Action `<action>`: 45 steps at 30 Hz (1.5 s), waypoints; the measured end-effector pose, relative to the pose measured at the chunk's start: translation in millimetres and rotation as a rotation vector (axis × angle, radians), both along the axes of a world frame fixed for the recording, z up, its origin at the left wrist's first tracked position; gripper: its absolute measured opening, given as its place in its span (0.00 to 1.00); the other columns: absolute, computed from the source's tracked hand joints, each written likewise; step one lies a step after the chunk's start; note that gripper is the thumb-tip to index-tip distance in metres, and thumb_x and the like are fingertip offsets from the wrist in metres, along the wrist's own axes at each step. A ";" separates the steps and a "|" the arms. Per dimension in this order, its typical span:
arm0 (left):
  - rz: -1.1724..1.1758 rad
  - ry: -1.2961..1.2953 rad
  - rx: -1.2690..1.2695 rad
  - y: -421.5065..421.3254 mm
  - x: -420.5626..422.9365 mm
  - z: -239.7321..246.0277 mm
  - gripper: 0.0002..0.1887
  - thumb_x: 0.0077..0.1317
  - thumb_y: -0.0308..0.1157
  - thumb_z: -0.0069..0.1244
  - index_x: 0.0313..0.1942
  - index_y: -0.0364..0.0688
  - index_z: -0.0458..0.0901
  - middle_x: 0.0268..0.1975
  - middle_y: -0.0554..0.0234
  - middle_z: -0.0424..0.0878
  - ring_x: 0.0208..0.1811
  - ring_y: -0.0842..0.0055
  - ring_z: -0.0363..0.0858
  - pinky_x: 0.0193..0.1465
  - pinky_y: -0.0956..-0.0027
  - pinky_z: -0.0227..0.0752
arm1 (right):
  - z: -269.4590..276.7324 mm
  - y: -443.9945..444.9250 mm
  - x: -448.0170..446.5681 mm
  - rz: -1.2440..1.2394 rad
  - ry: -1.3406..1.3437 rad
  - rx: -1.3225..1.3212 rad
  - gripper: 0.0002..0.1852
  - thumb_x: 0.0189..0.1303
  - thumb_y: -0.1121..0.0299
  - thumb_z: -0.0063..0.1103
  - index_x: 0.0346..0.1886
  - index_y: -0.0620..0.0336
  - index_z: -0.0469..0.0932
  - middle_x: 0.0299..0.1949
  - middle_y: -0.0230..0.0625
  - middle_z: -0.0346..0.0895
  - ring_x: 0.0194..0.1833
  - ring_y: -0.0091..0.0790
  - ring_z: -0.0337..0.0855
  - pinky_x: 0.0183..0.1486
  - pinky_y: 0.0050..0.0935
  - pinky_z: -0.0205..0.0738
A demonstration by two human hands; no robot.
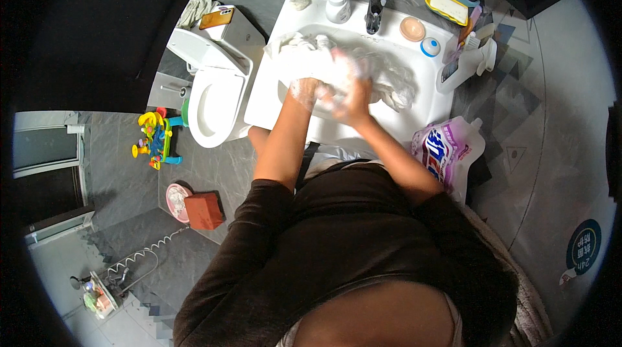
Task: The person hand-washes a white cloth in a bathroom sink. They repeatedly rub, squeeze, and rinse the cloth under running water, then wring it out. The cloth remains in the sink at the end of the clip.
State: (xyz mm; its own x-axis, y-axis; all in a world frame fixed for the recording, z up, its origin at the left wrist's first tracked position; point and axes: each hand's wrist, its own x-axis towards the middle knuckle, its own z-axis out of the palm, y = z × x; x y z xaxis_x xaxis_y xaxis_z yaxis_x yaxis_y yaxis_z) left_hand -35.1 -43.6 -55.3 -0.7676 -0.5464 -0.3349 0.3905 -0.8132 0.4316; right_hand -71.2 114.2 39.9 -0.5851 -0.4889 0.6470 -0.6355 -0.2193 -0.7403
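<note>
A wet white cloth point(301, 58) is bunched over the left side of the white washbasin point(427, 104), and part of it lies in the bowl. My left hand point(306, 87) grips this cloth; suds coat the wrist, and folds hide most of the hand. Close beside it on the right, my right hand point(358, 99) has its fingers curled onto the same cloth. Both hands are sudsy, and motion blurs the fingers. More wet fabric point(396, 89), partly translucent, sits in the bowl to the right of my hands.
Behind the bowl stand a pink-topped pump bottle point(337, 2) and a black faucet point(375, 9). A spray bottle point(466, 67) stands at the basin's right edge, above a purple detergent pouch point(447, 150). Left of the basin is an open toilet point(216, 106) with a phone point(216, 18) on its tank.
</note>
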 end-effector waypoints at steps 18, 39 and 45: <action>-0.231 0.208 0.083 42.4 7.5 14.1 0.17 0.63 0.36 0.47 0.49 0.36 0.74 0.41 0.54 0.80 0.34 0.69 0.81 0.36 0.66 0.79 | -29.5 -19.2 4.7 0.000 0.517 0.019 0.07 0.38 0.65 0.66 0.19 0.56 0.81 0.34 0.42 0.81 0.39 0.45 0.82 0.49 0.42 0.72; -0.464 -0.483 -0.735 39.1 3.0 68.8 0.15 0.65 0.33 0.47 0.48 0.33 0.77 0.43 0.57 0.82 0.35 0.72 0.82 0.36 0.69 0.79 | -112.2 -6.2 -120.3 0.213 -1.318 0.394 0.32 0.50 0.44 0.61 0.51 0.60 0.76 0.50 0.44 0.75 0.50 0.34 0.75 0.50 0.42 0.67; -1.274 -0.956 -1.659 34.5 -0.9 151.7 0.18 0.64 0.38 0.47 0.48 0.34 0.78 0.44 0.58 0.82 0.38 0.72 0.81 0.44 0.70 0.76 | -98.5 2.1 -121.5 0.747 -1.222 0.229 0.41 0.62 0.33 0.32 0.66 0.59 0.59 0.63 0.41 0.64 0.59 0.40 0.67 0.66 0.37 0.56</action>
